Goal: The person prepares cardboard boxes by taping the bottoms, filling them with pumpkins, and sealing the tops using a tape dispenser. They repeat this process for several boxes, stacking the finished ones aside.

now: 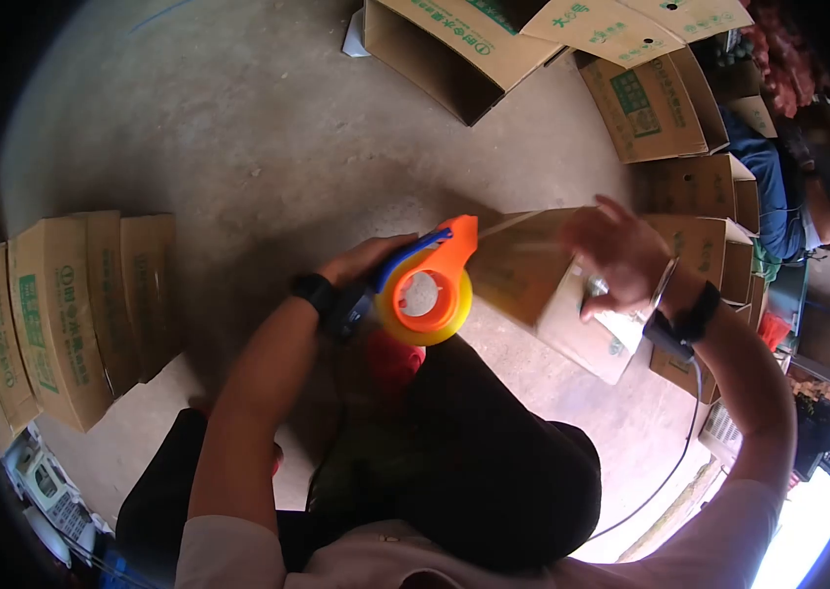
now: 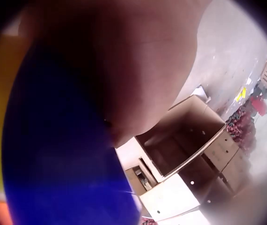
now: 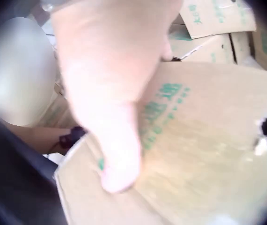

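My left hand [image 1: 366,257] grips a tape dispenser [image 1: 454,260] with an orange frame, a blue handle and a yellow roll. It is held above my knees, its orange tip pointing at a cardboard carton [image 1: 523,265] on the right. In the left wrist view the blue handle [image 2: 63,140] fills the near side, under the hand. Blurred, my right hand [image 1: 621,257] is at the carton's right part with its fingers spread. The right wrist view shows its thumb [image 3: 121,164] straight against the carton's printed face [image 3: 194,131]; the other fingers are mostly hidden there.
Folded cartons [image 1: 66,314] stand in a row at the left. Open cartons [image 1: 454,59] lie at the top, with more cartons [image 1: 695,187] along the right. Another person's leg [image 1: 764,182] shows at the right edge. A cable [image 1: 675,471] runs down from my right wrist.
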`<act>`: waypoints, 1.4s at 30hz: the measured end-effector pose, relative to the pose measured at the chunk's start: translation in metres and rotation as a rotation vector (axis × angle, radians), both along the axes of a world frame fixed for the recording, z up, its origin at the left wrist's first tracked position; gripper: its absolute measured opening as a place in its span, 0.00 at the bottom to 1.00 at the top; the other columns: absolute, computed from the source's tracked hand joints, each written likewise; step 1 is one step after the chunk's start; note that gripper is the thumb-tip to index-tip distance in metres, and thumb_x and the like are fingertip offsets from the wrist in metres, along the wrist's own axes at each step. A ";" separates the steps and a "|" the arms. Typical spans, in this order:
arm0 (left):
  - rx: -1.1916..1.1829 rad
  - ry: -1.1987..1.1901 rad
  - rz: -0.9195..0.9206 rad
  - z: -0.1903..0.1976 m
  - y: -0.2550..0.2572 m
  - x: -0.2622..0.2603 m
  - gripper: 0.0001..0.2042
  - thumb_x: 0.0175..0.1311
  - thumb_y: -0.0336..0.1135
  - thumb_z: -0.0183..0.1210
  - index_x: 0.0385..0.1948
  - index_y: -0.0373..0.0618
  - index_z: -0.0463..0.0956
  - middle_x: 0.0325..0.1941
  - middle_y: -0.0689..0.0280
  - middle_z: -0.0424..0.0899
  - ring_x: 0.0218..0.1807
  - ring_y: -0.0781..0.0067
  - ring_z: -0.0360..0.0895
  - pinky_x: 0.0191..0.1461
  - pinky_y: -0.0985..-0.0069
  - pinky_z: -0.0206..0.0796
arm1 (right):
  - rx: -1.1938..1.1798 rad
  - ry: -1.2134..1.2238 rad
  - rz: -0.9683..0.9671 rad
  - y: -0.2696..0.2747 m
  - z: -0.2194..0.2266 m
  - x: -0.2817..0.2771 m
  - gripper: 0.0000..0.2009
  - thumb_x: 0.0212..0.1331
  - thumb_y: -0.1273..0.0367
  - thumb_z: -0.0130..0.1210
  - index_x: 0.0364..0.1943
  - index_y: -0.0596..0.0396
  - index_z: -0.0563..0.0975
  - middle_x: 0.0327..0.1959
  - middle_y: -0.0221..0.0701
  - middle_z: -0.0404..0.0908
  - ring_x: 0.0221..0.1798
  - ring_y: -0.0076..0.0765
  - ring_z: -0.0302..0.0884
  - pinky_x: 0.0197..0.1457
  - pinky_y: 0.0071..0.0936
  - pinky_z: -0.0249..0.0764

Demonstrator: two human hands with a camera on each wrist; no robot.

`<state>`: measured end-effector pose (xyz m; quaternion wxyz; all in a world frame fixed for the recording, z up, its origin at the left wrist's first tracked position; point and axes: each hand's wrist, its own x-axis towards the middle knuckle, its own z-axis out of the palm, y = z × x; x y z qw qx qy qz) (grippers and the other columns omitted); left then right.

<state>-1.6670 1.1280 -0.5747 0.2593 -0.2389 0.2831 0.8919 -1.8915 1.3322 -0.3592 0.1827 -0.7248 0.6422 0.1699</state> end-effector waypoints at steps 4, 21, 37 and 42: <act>0.055 -0.015 -0.011 0.003 -0.006 0.025 0.19 0.66 0.45 0.43 0.45 0.39 0.72 0.42 0.65 0.79 0.40 0.79 0.76 0.46 0.79 0.69 | 0.064 -0.128 -1.148 0.080 -0.026 -0.034 0.34 0.46 0.39 0.48 0.35 0.63 0.73 0.25 0.44 0.75 0.26 0.41 0.75 0.28 0.38 0.72; 0.064 -0.035 0.121 0.008 0.020 0.034 0.18 0.65 0.44 0.44 0.47 0.39 0.71 0.44 0.62 0.78 0.43 0.76 0.76 0.50 0.78 0.69 | -0.378 -0.130 0.039 0.051 -0.038 0.100 0.20 0.27 0.56 0.63 0.33 0.34 0.76 0.43 0.26 0.71 0.67 0.44 0.51 0.60 0.73 0.36; -0.502 0.294 -0.577 -0.005 0.084 -0.026 0.26 0.61 0.53 0.44 0.46 0.38 0.74 0.45 0.60 0.79 0.45 0.72 0.75 0.53 0.77 0.61 | -0.618 0.266 -0.871 -0.026 -0.067 0.059 0.19 0.48 0.55 0.55 0.44 0.44 0.73 0.53 0.30 0.66 0.64 0.43 0.49 0.62 0.57 0.39; -0.912 0.534 -1.232 0.029 0.103 -0.062 0.21 0.52 0.49 0.51 0.38 0.41 0.77 0.38 0.56 0.80 0.40 0.63 0.77 0.44 0.68 0.67 | -0.687 0.223 -0.870 -0.028 -0.067 0.056 0.19 0.50 0.54 0.53 0.45 0.44 0.74 0.51 0.32 0.68 0.64 0.44 0.51 0.63 0.56 0.37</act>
